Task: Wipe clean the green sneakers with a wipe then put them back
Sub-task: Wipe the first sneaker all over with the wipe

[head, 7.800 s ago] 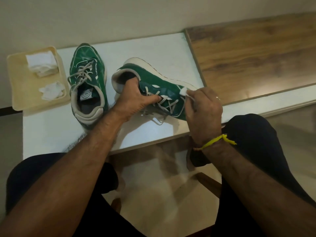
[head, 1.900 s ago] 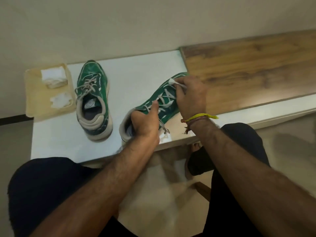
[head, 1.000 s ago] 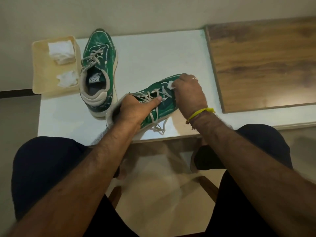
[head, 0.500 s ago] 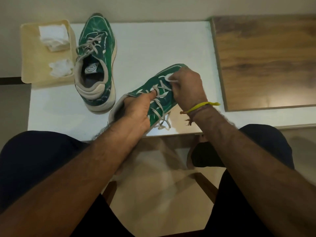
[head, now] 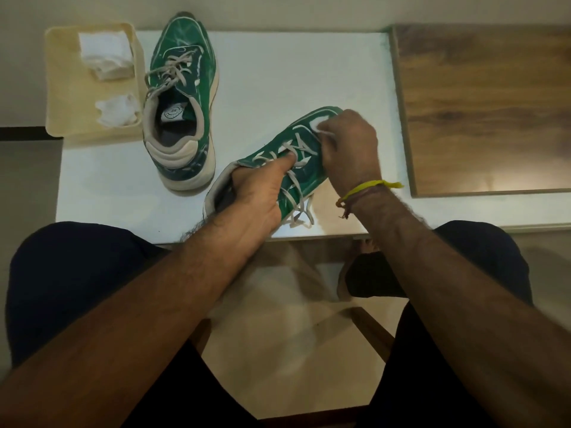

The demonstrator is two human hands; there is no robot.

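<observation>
Head view: left hand (head: 253,196) gripped sneaker (head: 296,156) collar; right hand (head: 349,146) pinched wipe (head: 318,125) on toe. Dangling laces (head: 296,211) could snag.

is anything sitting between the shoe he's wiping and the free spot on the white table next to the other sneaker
Nothing visible does. The held sneaker, gripped by the left hand and wiped by the right hand with a wipe, lies just right of the other sneaker. The white table between and behind them shows bare surface; the tray sits far left.
</observation>
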